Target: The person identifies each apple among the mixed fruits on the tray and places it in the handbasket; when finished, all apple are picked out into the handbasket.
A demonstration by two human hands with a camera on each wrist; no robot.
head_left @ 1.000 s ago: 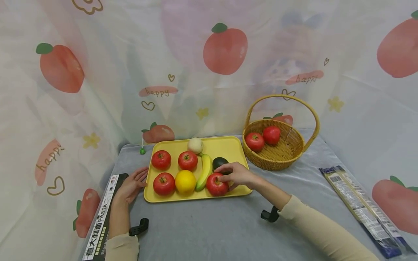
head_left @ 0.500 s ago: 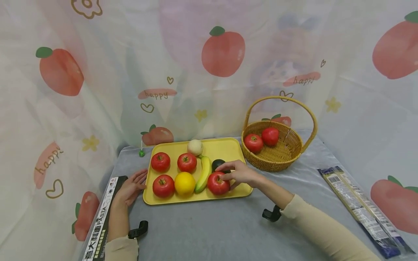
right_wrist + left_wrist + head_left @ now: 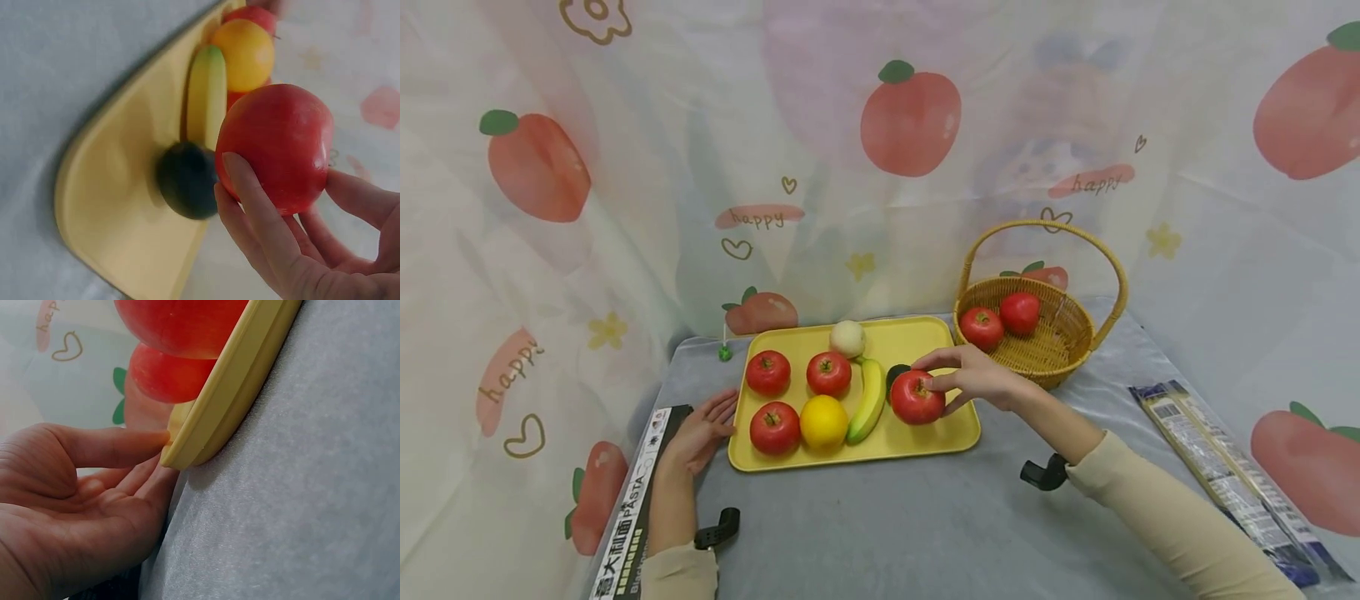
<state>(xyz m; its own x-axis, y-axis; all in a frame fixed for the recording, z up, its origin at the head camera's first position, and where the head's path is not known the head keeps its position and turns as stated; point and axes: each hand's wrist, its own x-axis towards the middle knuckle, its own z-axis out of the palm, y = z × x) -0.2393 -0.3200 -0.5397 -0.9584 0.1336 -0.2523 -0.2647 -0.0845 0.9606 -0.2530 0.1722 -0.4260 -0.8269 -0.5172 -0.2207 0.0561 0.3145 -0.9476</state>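
Observation:
My right hand (image 3: 973, 379) grips a red apple (image 3: 917, 398), raised over the right part of the yellow tray (image 3: 842, 463). In the right wrist view, fingers and thumb hold the apple (image 3: 275, 147) from its lower sides. Below it lie a dark avocado (image 3: 186, 181) and a banana (image 3: 207, 94). My left hand (image 3: 702, 433) rests at the tray's left edge with fingers straight. In the left wrist view, the left thumb touches the tray rim (image 3: 209, 412); the other fingertips are partly hidden beside it. A yellow orange-like fruit (image 3: 824, 423) and several red apples (image 3: 775, 428) remain on the tray.
A wicker basket (image 3: 1033, 367) with a tall handle stands right of the tray, holding two red fruits (image 3: 982, 327). A pale round fruit (image 3: 847, 339) lies at the tray's back. A black pasta box (image 3: 632, 500) lies left, a flat packet (image 3: 1217, 467) right.
My right hand has lifted the apple from the front of the tray, up and slightly right. The left hand stays at the tray edge. The head view has shifted slightly.

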